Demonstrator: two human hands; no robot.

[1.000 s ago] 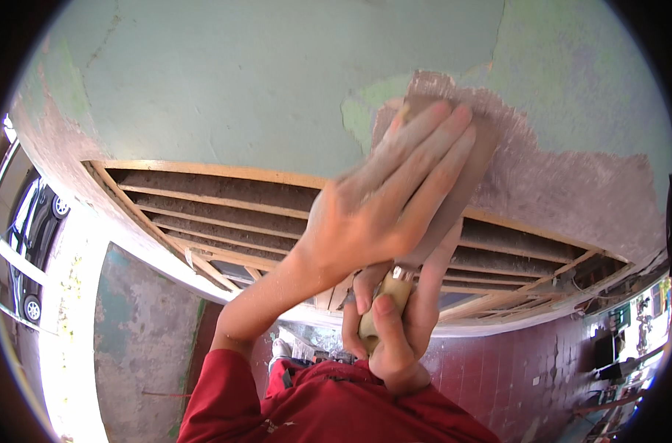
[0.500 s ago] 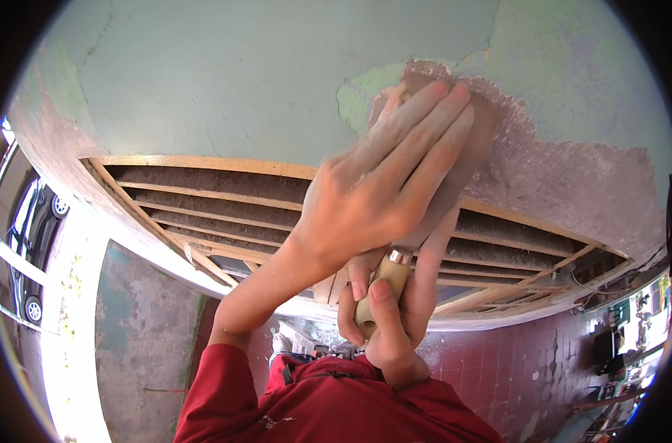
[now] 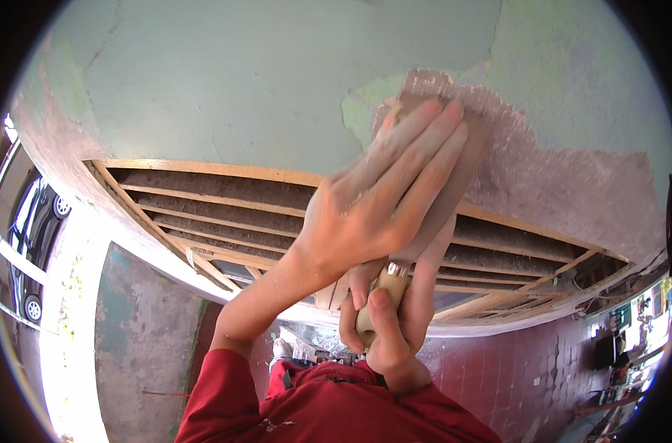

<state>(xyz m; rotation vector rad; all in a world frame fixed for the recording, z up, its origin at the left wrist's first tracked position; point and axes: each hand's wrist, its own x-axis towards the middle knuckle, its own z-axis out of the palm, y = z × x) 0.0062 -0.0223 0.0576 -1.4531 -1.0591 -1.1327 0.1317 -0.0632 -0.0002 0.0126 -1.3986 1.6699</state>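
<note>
My right hand [image 3: 390, 341] is closed round the pale wooden handle of a scraper [image 3: 448, 198], just above my shirt front. The scraper's broad grey blade slants up and right, its far edge against the wall [image 3: 240, 81]. Across the blade lies my left hand [image 3: 384, 188], its fingers stretched out and dusty white, pressing rather than gripping. Part of the blade is hidden beneath it. Around the blade's far end, a rough brownish-grey patch [image 3: 572, 177] of bare wall shows, bordered by blue-green and lighter green paint.
Wooden vent slats [image 3: 218, 207] in a frame run below the painted area, on both sides of my arms. Red floor tiles [image 3: 491, 369] lie lower right, with cluttered objects at the far right. A grey low wall [image 3: 140, 340] and a parked black car [image 3: 37, 214] are at left.
Both hands and the scraper have shifted slightly down toward me along the wall, uncovering more of the scraped patch above the fingertips. My hold is unchanged.
</note>
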